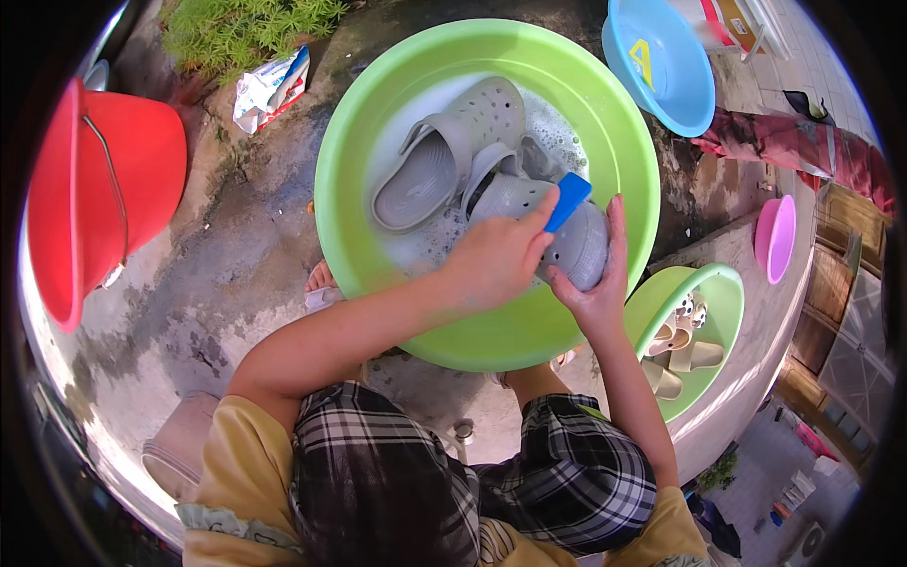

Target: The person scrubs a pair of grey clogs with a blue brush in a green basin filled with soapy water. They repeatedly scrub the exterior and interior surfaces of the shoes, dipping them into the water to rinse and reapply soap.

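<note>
A large green basin (487, 350) in front of me holds soapy water and grey clogs. My left hand (501, 253) is closed round a blue scrub brush (570, 201), whose bristles are hidden. The brush rests against the upper of a grey clog (578, 248). Fingers of my right hand (601, 283) grip that clog at its rounded toe, thumb on the near side. The held clog is tilted above the suds on the basin's right side. Further left, another grey clog (420, 180) and a clog sole with holes (491, 109) lie in the foam.
At the left stands a red bucket (142, 180) with a wire handle. A green tub (732, 312) of beige sandals is at the right, near a pink basin (775, 239). A blue basin (675, 66) sits far right. A crumpled packet (272, 90) lies by green plants (246, 33).
</note>
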`<state>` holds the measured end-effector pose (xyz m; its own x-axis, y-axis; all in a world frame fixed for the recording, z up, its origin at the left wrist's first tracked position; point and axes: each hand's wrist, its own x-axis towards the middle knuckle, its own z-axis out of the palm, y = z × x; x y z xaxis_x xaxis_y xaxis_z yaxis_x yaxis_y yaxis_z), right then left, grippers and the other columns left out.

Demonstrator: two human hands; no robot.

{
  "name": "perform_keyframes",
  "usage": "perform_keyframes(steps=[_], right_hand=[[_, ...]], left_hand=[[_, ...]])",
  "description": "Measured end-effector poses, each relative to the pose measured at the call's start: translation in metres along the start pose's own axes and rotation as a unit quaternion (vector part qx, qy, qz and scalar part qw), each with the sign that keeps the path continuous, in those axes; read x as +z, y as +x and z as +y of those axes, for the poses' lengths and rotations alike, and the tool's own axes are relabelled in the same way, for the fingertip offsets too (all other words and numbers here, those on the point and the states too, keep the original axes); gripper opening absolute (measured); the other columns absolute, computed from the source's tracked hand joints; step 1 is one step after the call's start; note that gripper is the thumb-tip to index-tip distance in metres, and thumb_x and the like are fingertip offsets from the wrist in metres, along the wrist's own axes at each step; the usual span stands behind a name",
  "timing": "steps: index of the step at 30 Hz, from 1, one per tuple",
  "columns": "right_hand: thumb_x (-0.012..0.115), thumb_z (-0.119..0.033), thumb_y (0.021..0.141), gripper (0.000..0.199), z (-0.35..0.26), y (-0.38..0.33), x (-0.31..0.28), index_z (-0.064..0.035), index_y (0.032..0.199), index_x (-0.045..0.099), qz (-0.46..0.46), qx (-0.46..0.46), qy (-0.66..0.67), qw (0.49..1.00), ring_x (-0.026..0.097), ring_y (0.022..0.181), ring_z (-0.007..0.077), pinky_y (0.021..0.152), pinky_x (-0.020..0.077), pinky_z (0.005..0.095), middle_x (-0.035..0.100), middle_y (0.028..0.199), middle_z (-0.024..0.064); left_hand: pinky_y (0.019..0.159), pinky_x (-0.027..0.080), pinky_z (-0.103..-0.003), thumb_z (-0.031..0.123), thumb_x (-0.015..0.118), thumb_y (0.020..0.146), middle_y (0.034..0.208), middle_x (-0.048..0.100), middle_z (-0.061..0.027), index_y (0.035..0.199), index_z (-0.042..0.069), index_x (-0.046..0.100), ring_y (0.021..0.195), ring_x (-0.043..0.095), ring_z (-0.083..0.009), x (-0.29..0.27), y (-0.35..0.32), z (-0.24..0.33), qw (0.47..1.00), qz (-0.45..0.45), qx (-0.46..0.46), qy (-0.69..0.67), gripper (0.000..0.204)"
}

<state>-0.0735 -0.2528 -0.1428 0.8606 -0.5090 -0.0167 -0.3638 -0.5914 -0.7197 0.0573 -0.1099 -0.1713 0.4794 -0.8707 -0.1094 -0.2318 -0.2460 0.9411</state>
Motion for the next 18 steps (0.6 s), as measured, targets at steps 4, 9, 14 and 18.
perform_keyframes(steps=[4, 9, 14, 18], right_hand=[[0.079, -0.019, 0.063, 0.11, -0.012, 0.008, -0.005, -0.0025, 0.154, 0.02, -0.005, 0.053, 0.05, 0.997, 0.033, 0.142, 0.0312, 0.116, 0.0275, 0.0427, 0.029, 0.155, 0.0207], [0.08, -0.019, 0.064, 0.114, -0.01, 0.016, -0.003, -0.006, 0.156, 0.013, -0.007, 0.025, 0.03, 0.999, 0.037, 0.139, 0.0305, 0.114, 0.0318, 0.0421, 0.03, 0.155, 0.021], [0.08, -0.017, 0.063, 0.118, -0.006, 0.011, -0.012, -0.011, 0.157, 0.009, -0.037, 0.057, 0.015, 0.998, 0.042, 0.135, 0.0297, 0.109, 0.039, 0.0427, 0.031, 0.154, 0.0208], [0.081, -0.019, 0.062, 0.119, -0.01, 0.012, -0.004, -0.0099, 0.157, 0.01, -0.026, 0.062, 0.046, 0.997, 0.045, 0.132, 0.0285, 0.107, 0.041, 0.0404, 0.034, 0.152, 0.0168]], left_hand=[[0.063, 0.047, -0.052, 0.019, 0.05, 0.098, 0.074, 0.064, -0.0235, 0.148, 0.005, 0.034, 0.066, 0.061, -0.0449, -0.001, 0.0, -0.015, 0.999, -0.002, -0.043, 0.032, 0.054], [0.061, 0.047, -0.051, 0.02, 0.049, 0.098, 0.074, 0.064, -0.0239, 0.148, 0.005, 0.036, 0.064, 0.061, -0.0448, -0.01, 0.001, 0.001, 0.995, 0.005, -0.043, -0.092, 0.053], [0.061, 0.048, -0.048, 0.02, 0.049, 0.098, 0.071, 0.063, -0.0224, 0.149, 0.008, 0.035, 0.064, 0.062, -0.0421, -0.006, 0.001, -0.009, 0.997, -0.006, -0.062, 0.038, 0.054], [0.061, 0.048, -0.05, 0.02, 0.049, 0.098, 0.072, 0.064, -0.0219, 0.15, 0.008, 0.034, 0.065, 0.062, -0.042, -0.002, -0.005, 0.002, 1.0, 0.0, -0.003, -0.016, 0.055]])
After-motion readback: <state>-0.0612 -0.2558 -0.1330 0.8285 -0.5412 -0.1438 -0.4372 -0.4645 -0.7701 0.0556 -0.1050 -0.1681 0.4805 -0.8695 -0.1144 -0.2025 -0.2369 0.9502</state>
